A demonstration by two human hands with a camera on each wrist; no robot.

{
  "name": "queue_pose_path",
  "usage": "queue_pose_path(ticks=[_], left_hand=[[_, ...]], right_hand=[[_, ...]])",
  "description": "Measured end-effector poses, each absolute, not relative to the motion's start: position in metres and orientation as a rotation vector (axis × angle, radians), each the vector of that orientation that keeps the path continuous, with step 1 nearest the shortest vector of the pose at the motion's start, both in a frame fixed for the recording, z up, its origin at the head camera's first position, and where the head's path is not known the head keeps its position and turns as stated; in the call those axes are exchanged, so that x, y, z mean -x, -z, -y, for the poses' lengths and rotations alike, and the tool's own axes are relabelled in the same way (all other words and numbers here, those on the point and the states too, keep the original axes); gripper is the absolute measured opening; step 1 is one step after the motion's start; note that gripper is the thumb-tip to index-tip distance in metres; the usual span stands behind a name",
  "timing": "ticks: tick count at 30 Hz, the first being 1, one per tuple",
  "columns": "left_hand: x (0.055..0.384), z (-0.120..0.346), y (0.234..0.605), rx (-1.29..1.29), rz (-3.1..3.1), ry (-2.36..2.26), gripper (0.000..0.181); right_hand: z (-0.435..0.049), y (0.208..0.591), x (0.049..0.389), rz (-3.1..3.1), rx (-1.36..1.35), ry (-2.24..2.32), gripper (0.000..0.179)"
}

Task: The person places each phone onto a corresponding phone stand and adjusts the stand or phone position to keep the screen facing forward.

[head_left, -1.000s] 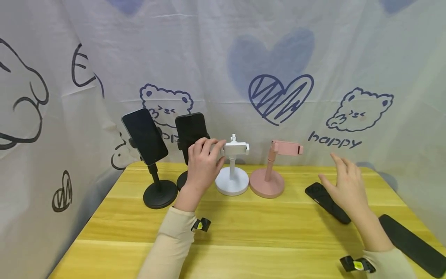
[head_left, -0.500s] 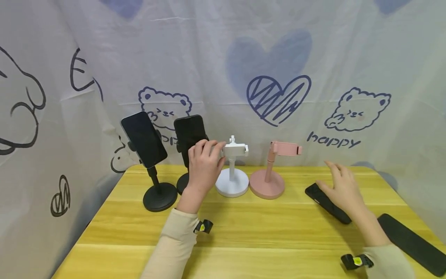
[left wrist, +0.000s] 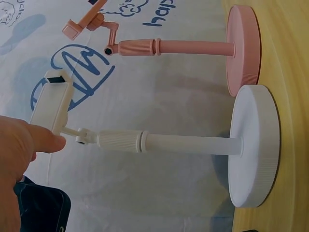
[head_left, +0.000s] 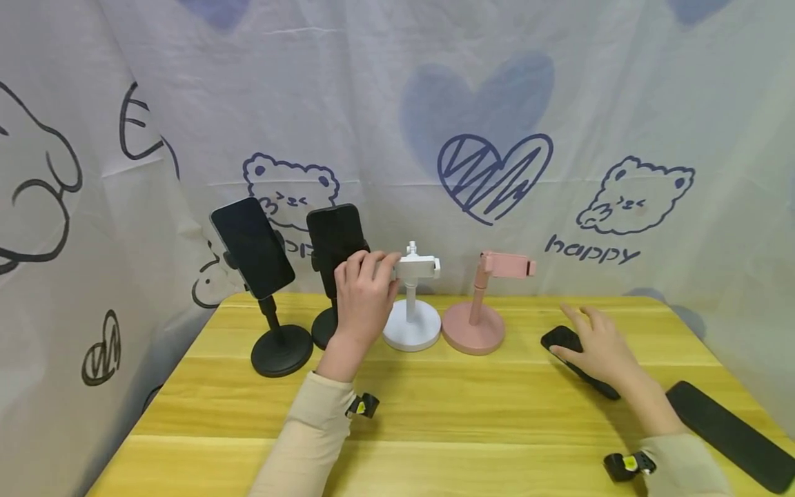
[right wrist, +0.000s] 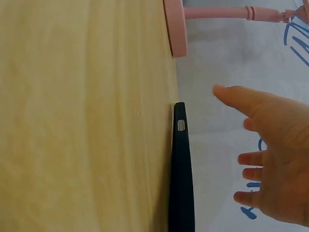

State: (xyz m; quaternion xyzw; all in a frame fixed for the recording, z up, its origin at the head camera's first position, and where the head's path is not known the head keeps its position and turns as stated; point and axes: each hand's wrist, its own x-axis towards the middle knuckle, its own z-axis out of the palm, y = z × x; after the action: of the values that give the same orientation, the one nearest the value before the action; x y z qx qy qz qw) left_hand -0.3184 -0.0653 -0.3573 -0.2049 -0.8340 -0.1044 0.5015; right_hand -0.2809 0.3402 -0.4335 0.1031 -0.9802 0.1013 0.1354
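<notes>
My left hand grips the left end of the clamp on a white phone stand. In the left wrist view the thumb lies against that clamp, and the fingers behind are mostly hidden. A black phone lies flat on the wooden table, partly covered by my right hand in the head view. The right wrist view shows this hand above the phone, thumb and fingers spread and apart from it.
A pink phone stand is right of the white one. Two black stands to the left carry upright phones, one tilted and one partly behind my left hand. Another black phone lies at the table's right edge.
My right hand has moved down and left, closer over the black phone. My left hand has stayed at the white stand's clamp. The head view has shifted slightly.
</notes>
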Motion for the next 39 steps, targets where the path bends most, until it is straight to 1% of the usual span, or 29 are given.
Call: queue_pose_path(ticks=[7,19,24,39], left_hand=[[0.32,0.066,0.361,0.478,1.98,0.253,0.036],[0.323,0.066,0.364,0.464,2.001,0.251,0.035],[0.322,0.065,0.365,0.469,1.985,0.248,0.036],[0.323,0.063,0.363,0.475,1.997,0.223,0.037]], right_hand=[[-0.339,0.44,0.286,2.959,-0.253,-0.318,0.088],[-0.336,0.439,0.303,3.106,-0.213,-0.409,0.087],[-0.34,0.439,0.303,3.151,-0.178,-0.45,0.084],[-0.344,0.443,0.304,3.176,-0.242,-0.453,0.077]])
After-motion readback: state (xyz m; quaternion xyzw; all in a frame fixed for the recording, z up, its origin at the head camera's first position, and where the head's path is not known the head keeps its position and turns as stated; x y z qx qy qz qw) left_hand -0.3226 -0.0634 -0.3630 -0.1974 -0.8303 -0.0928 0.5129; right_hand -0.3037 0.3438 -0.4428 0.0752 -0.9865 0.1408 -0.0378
